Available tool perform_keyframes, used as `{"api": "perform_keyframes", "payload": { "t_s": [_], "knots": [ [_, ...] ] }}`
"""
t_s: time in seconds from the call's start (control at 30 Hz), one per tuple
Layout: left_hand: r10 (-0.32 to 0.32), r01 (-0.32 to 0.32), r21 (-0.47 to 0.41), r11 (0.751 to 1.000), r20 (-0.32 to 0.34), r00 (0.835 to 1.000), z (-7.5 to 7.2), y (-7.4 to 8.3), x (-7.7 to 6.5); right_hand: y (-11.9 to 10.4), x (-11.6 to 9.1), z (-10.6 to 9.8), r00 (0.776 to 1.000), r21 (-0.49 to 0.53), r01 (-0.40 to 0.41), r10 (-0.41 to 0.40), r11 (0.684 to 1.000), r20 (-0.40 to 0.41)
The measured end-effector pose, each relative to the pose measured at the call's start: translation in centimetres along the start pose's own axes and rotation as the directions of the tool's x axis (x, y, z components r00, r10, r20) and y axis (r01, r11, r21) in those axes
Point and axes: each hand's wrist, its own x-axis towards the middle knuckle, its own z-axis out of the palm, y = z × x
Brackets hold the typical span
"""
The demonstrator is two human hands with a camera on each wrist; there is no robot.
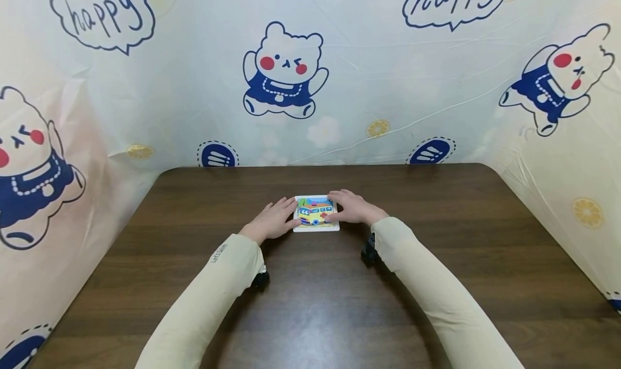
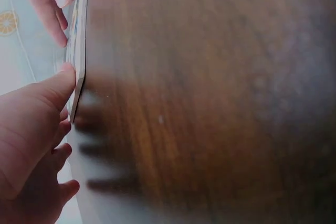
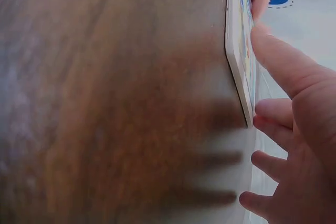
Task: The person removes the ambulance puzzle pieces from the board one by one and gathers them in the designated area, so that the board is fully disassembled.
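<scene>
A small white-framed picture board (image 1: 314,214) lies flat on the brown table, printed with a yellow cartoon ambulance. My left hand (image 1: 274,220) is at its left side, thumb and fingertips touching the frame. On the opposite side, my right hand (image 1: 356,207) reaches over the edge, its thumb over the picture and its fingers near the far corner. Seen low in the left wrist view, the left thumb (image 2: 59,85) rests at the board's edge (image 2: 80,64), fingers spread. The right wrist view shows the right thumb (image 3: 278,59) over the board's face, the other fingers spread beyond the corner.
The wooden table (image 1: 310,293) has rounded far corners. Behind it and at both sides hangs a pale curtain (image 1: 359,89) printed with bears and "happy" bubbles. Dark wrist devices (image 1: 370,250) sit under both cream sleeves (image 1: 436,283).
</scene>
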Motion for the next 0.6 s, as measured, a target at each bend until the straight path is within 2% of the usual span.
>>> {"api": "perform_keyframes", "payload": {
  "t_s": [0.3, 0.6],
  "knots": [
    [0.006, -0.006, -0.003, 1.000, 0.061, 0.998, -0.3, -0.4, -0.2, 0.8, -0.2, -0.1, 1.000, 0.043, 0.011, -0.012, 0.999, 0.020],
    [0.023, -0.025, 0.021, 0.999, 0.102, 0.995, -0.3, -0.1, -1.3, 0.8, -1.2, -0.1, 0.997, 0.040, 0.027, -0.030, 0.999, 0.073]
  ]
}}
